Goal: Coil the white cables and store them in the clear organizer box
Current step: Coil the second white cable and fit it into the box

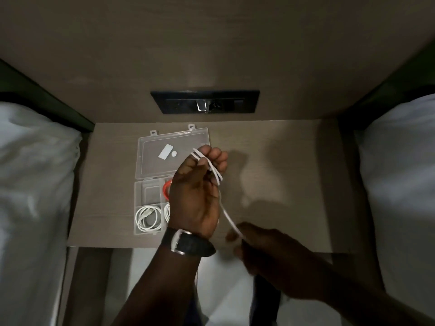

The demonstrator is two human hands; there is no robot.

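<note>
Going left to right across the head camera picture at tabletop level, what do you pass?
White bedding → clear organizer box → left hand → right hand → white bedding on the right.

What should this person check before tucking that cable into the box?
1. Box lid open: ok, it lies flat toward the wall.
2. Cable loops held: ok, the left hand grips them.
3. Whole cable coiled: not ok, a strand runs loose down to the right hand.
4. Free compartment: ok, the one at the box's upper left looks empty; the near-left one holds a coiled cable.
5. Right side of the box: cannot tell, the left hand covers it.
6. Right hand's grip on the cable end: cannot tell, it is blurred.
</note>
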